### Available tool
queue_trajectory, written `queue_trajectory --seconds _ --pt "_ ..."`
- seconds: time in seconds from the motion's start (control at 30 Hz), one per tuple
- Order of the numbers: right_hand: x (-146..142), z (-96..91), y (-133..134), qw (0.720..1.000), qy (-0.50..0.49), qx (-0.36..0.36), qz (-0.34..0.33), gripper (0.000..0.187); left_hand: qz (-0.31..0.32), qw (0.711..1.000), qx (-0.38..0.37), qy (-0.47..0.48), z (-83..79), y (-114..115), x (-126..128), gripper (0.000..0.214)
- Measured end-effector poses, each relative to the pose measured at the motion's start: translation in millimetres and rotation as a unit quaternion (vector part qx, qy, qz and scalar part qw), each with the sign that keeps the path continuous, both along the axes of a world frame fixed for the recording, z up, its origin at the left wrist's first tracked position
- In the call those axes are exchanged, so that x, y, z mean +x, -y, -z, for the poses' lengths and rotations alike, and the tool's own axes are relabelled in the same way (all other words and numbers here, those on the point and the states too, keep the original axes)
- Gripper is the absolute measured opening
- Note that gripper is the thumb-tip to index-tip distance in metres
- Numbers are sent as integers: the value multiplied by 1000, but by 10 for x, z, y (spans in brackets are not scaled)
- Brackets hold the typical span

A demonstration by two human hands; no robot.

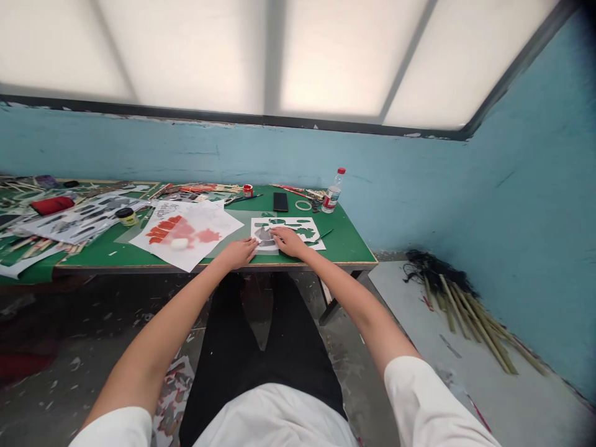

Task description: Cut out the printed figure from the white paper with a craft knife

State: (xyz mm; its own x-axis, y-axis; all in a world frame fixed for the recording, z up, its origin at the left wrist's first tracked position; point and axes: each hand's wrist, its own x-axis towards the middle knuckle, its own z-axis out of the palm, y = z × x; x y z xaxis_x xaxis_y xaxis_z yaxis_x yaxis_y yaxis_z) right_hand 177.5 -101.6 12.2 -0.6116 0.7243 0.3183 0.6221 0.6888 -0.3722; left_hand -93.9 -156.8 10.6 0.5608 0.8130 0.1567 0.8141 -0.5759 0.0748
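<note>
A white sheet with leaf-like cut-outs [319,246] lies flat near the front edge of the green-topped table. My left hand [240,253] rests with its fingers stretched out, tips on the left margin of this sheet. The fingers of my right hand [289,241] are spread and touch a dark grey patch [264,236] on the sheet's left part. Whether that patch is a separate piece or printed on the sheet, I cannot tell. A thin dark green stick-like tool [325,235] lies across the sheet's right side, close to my right hand.
Left of my hands, a white paper with red paint [205,218] bears a white block [179,244]. Behind are a black phone [280,202], a tape ring [303,205], a red jar [248,190] and a bottle [331,195]. Bamboo sticks [475,323] lie at right.
</note>
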Motion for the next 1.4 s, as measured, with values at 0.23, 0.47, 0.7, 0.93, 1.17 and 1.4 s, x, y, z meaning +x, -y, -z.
queue_trajectory --seconds 0.23,0.47,0.7,0.93,1.17,1.4 --pt "32 139 73 999 -25 -16 16 39 -8 999 9 35 104 227 -88 54" --pt "11 130 62 998 -48 -21 45 38 -38 998 19 52 97 120 91 47" --pt "8 107 100 997 -41 -26 67 40 -69 996 20 57 150 31 273 49" --pt "39 65 153 996 -35 -38 72 39 -117 992 10 48 129 12 31 56" --pt "40 24 155 996 -30 -42 76 38 -132 991 -10 34 111 36 -110 59" --pt "18 33 147 996 -24 -32 81 37 -136 990 -13 38 88 50 -98 60"
